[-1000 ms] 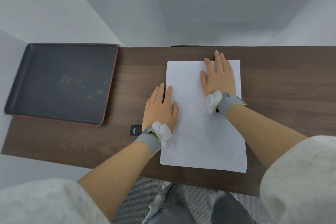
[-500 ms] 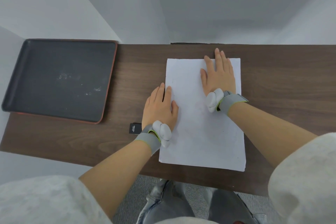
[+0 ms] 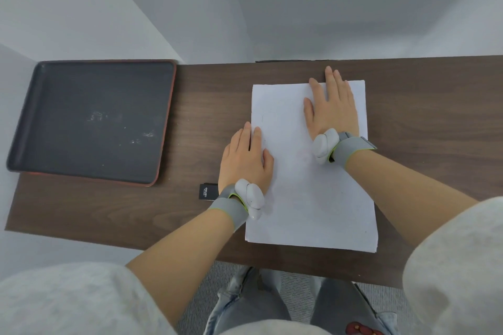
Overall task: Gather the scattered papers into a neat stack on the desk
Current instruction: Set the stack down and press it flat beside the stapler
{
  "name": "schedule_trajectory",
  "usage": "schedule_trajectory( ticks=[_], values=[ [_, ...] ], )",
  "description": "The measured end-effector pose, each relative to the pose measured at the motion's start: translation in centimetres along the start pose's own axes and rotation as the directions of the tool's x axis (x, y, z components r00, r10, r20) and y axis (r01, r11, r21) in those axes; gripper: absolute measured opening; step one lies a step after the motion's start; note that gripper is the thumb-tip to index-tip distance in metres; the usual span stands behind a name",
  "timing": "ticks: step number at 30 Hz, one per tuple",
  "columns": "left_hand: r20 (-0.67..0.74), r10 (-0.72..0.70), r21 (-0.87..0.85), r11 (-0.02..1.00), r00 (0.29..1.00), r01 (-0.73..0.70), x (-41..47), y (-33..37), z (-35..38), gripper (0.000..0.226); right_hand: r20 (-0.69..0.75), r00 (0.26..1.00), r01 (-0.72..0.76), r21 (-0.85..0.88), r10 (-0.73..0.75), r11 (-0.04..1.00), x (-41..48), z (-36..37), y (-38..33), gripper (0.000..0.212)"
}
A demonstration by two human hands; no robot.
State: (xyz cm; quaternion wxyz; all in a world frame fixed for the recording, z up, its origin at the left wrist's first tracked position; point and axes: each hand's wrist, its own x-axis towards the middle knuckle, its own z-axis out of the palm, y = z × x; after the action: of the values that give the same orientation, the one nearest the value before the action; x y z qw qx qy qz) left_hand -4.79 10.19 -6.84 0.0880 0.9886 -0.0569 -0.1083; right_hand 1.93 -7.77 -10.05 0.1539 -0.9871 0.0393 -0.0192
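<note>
The papers lie as one white stack on the brown desk, right of centre, its near edge close to the desk's near edge and its far edge short of the wall. Both hands are open and flat, gripping nothing: the left hand rests palm down across the stack's left edge, half on paper and half on wood, and the right hand presses on the far right part, fingertips reaching just past the far edge. The stack looks nearly square, though a sliver of a lower sheet seems to show along the right and near edges, so the gathering appears almost done. The risk, as I judge it, is that lifting or sliding the palms drags the top sheet and fans the pile again, or nudges it toward the near edge. A dark tray sits well apart at far left, and a small black item lies just beside the left wrist
</note>
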Motion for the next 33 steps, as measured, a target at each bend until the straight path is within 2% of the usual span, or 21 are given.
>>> schedule_trajectory(
  ticks=[6,10,17,21,23,25,27,28,31,33],
  values=[
    [-0.027,0.017,-0.052,0.998,0.999,-0.018,-0.1,-0.3,0.1,0.050,-0.008,1.000,0.001,-0.017,-0.002,1.000,-0.1,0.0,-0.1,0.049],
    [-0.042,-0.033,-0.129,0.991,0.999,0.027,-0.1,-1.1,0.0,0.047,-0.029,0.999,0.016,-0.020,-0.016,1.000,-0.1,-0.1,-0.2,0.048],
    [-0.165,-0.044,-0.278,0.961,0.985,-0.003,0.3,-2.7,-1.4,0.028,-0.103,0.995,0.000,-0.139,-0.014,0.990,-0.8,-0.6,-0.8,0.040],
    [-0.049,-0.140,-0.557,0.826,0.989,0.089,0.3,-3.3,-2.9,0.028,0.019,1.000,0.011,-0.216,-0.007,0.976,-0.7,-1.1,-1.1,0.040],
    [0.017,-0.110,-0.597,0.796,0.994,0.098,0.0,-3.7,-3.7,0.028,0.072,0.997,0.013,-0.223,0.004,0.975,-0.5,-1.4,-1.3,0.040],
    [0.100,0.035,-0.526,0.850,0.994,0.023,-0.4,-4.5,-4.1,0.029,0.110,0.994,0.009,-0.236,0.018,0.972,-0.5,-1.7,-1.5,0.042],
    [0.198,0.228,-0.336,0.929,0.953,-0.153,-0.9,-5.6,-4.6,0.041,0.131,0.991,0.002,-0.243,0.031,0.970,-0.7,-2.2,-1.7,0.043],
    [0.243,0.311,-0.238,0.937,0.919,-0.255,-1.1,-6.4,-4.8,0.050,0.139,0.989,-0.012,-0.237,0.046,0.971,-0.8,-2.5,-2.0,0.043],
    [0.331,0.481,-0.052,0.868,0.812,-0.493,-1.5,-8.6,-4.8,0.057,0.170,0.981,-0.060,-0.199,0.094,0.978,-0.9,-3.2,-2.9,0.039],
    [0.380,0.494,0.028,0.839,0.782,-0.543,-1.4,-9.6,-5.1,0.049,0.202,0.974,-0.067,-0.159,0.099,0.985,-1.2,-3.7,-3.6,0.038]
  ],
)
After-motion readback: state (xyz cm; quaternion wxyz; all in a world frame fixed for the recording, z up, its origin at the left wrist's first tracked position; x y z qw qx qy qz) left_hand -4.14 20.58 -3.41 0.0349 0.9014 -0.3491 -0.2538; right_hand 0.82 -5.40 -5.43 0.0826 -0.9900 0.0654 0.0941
